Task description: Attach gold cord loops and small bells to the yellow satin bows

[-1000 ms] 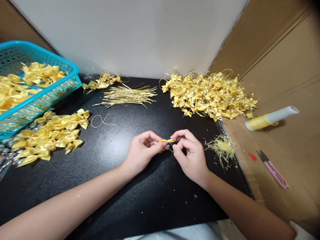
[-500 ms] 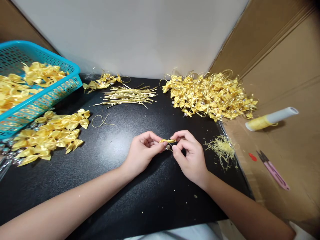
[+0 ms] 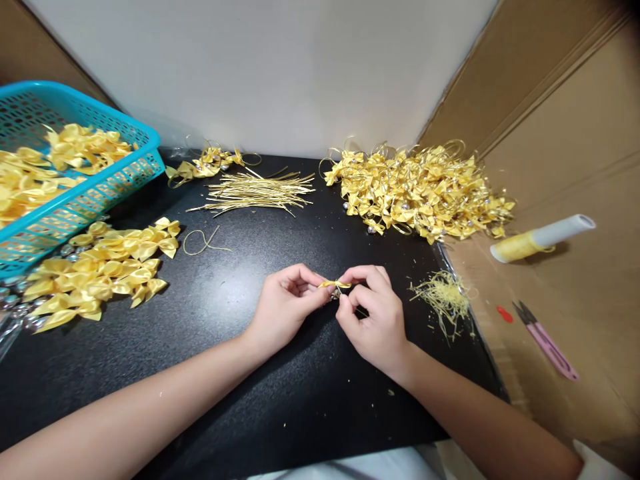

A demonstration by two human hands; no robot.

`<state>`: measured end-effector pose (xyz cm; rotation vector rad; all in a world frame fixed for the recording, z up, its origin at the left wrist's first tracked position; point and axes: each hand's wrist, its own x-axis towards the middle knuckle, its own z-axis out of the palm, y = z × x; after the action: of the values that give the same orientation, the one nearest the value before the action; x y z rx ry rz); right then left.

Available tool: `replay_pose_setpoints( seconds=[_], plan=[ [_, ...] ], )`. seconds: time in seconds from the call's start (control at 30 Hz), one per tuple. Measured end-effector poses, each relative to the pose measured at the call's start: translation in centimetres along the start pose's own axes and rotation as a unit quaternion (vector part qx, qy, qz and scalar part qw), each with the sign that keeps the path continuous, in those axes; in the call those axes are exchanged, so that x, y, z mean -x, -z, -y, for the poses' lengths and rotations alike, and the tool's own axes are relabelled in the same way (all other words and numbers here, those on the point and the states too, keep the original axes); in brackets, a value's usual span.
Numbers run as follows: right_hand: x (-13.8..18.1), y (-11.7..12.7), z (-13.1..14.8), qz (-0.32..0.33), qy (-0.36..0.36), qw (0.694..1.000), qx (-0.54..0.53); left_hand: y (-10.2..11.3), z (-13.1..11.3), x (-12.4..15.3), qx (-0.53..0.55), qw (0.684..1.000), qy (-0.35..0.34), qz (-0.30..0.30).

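Observation:
My left hand (image 3: 284, 303) and my right hand (image 3: 373, 313) meet over the middle of the black table (image 3: 225, 373). Both pinch one small yellow ribbon bow (image 3: 334, 285) between their fingertips, the left at its left end, the right at its right end. A small silver bead with thin gold cord shows just under the bow, partly hidden by my right fingers. A loose loop of gold cord (image 3: 201, 241) lies on the table to the left of my hands.
A teal basket (image 3: 75, 200) of bows stands at the far left, a heap of plain yellow bows (image 3: 103, 267) in front of it. Cut gold cords (image 3: 255, 190) lie at the back, a pile of finished bows (image 3: 425, 190) at back right. Thread scraps (image 3: 445, 297), a thread spool (image 3: 543, 237) and pink snips (image 3: 545, 340) sit right.
My right hand has shifted slightly left and down, its fingers curled closer round the bow. The left hand has barely moved.

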<state>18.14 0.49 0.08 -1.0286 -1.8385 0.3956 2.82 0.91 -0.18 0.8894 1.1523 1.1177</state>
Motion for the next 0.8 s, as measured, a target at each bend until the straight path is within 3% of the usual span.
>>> replay_pose_setpoints(
  seconds=[0.3,0.8],
  plan=[
    [0.03,0.20,0.23,0.017,-0.038,0.999,-0.023,-0.10,-0.07,0.04,0.001,1.000,-0.025,-0.008],
    [-0.04,0.32,0.23,0.016,-0.040,0.999,-0.028,-0.12,-0.03,0.06,0.010,1.000,-0.027,0.000]
  ],
)
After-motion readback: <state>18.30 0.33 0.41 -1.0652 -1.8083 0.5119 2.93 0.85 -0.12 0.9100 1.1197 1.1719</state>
